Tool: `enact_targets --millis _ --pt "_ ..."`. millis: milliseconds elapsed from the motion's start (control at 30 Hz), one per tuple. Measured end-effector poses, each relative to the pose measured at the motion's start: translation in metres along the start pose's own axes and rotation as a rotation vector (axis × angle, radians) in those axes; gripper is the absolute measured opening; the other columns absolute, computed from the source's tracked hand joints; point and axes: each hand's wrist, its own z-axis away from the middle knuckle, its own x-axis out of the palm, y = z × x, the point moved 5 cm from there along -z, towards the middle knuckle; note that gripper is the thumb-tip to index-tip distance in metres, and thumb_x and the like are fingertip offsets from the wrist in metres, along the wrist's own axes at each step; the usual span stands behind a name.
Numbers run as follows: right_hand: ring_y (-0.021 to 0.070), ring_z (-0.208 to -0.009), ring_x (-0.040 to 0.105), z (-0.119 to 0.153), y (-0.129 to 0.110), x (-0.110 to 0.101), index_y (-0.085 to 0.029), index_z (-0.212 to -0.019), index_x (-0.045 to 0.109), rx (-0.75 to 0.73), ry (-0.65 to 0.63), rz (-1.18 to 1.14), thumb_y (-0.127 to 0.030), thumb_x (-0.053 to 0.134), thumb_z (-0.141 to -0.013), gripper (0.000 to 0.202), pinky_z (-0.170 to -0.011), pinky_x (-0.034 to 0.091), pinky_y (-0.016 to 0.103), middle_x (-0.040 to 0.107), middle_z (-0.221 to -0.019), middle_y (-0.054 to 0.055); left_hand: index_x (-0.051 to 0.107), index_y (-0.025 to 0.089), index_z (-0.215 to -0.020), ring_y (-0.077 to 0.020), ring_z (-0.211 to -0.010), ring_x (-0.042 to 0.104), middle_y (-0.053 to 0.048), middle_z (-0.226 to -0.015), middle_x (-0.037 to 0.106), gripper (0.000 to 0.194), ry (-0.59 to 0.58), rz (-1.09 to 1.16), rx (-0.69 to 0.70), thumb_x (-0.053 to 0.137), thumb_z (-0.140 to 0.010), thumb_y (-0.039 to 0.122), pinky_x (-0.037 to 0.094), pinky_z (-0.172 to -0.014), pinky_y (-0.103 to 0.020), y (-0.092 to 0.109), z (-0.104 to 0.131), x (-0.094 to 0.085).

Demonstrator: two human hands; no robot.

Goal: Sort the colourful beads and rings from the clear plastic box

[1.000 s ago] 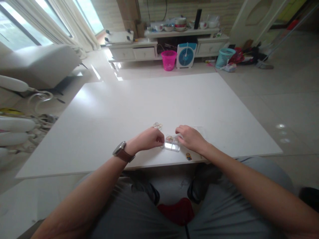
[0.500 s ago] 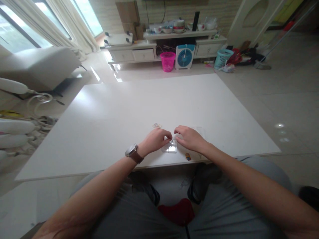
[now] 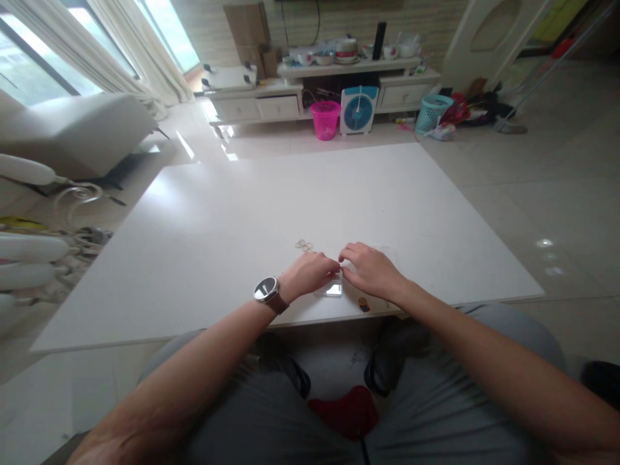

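A small clear plastic case (image 3: 330, 289) lies near the front edge of the white table (image 3: 300, 200). My left hand (image 3: 312, 272), with a watch on its wrist, and my right hand (image 3: 371, 268) meet fingertip to fingertip just above the case, both pinched over its far edge. What the fingertips hold is too small to tell. A small yellow cartoon figure (image 3: 363, 303) lies on the table beside my right wrist. A few thin rings or rubber bands (image 3: 304, 245) lie just beyond my left hand.
A clear plastic sheet or lid (image 3: 390, 253) lies right of my right hand. Beyond the table stand a pink basket (image 3: 325, 119), a blue fan (image 3: 358, 110), a teal basket (image 3: 431, 111) and a low white cabinet (image 3: 271, 103). A grey sofa (image 3: 77, 129) is at the left.
My left hand has moved right, from the case's left side to meet my right hand's fingertips over the case. The case now shows less of its contents.
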Motion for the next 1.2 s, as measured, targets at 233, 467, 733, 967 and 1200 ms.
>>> enact_targets --millis 233,467,733,967,1200 --pt "0.0213 -0.095 0.055 0.002 -0.002 -0.004 -0.019 -0.094 0.064 -0.004 -0.029 0.038 -0.020 0.052 -0.089 0.013 -0.082 0.041 0.032 0.065 -0.098 0.008 0.073 0.021 -0.090 -0.0183 -0.070 0.066 -0.008 -0.080 0.073 0.023 0.011 0.047 0.015 0.050 -0.090 0.023 0.041 -0.066 -0.028 -0.004 0.004 -0.010" --pt "0.0217 -0.095 0.055 0.004 -0.004 0.003 -0.018 -0.095 0.067 -0.075 -0.098 0.093 -0.016 0.050 -0.089 0.017 -0.082 0.041 0.032 0.064 -0.099 0.009 0.072 0.023 -0.094 -0.0169 -0.076 0.065 -0.004 -0.081 0.073 0.020 0.073 0.049 -0.027 0.053 -0.088 0.024 0.043 -0.071 -0.027 -0.015 0.010 -0.023" --pt "0.0222 -0.094 0.057 0.007 -0.009 0.010 -0.018 -0.092 0.067 -0.130 -0.167 0.157 -0.023 0.052 -0.091 0.015 -0.077 0.042 0.032 0.065 -0.101 0.010 0.074 0.023 -0.092 -0.0150 -0.071 0.064 -0.002 -0.085 0.075 0.023 0.201 0.079 -0.258 0.052 -0.085 0.029 0.045 -0.070 -0.026 -0.069 0.025 -0.049" --pt "0.0232 -0.094 0.060 0.012 -0.010 0.012 -0.017 -0.099 0.065 -0.146 -0.190 0.172 -0.033 0.057 -0.091 0.019 -0.076 0.044 0.033 0.066 -0.104 0.010 0.074 0.019 -0.087 -0.0156 -0.074 0.064 -0.004 -0.085 0.073 0.021 0.175 0.141 -0.358 0.055 -0.079 0.024 0.047 -0.072 -0.027 -0.110 0.026 -0.031" --pt "0.0210 -0.092 0.057 0.011 -0.015 0.002 -0.018 -0.097 0.063 -0.145 -0.140 0.159 -0.029 0.053 -0.092 0.015 -0.078 0.042 0.032 0.065 -0.104 0.009 0.068 0.017 -0.101 -0.0151 -0.078 0.061 -0.008 -0.102 0.066 0.025 0.275 0.209 -0.370 0.055 -0.085 0.032 0.047 -0.072 -0.028 -0.107 0.013 -0.011"
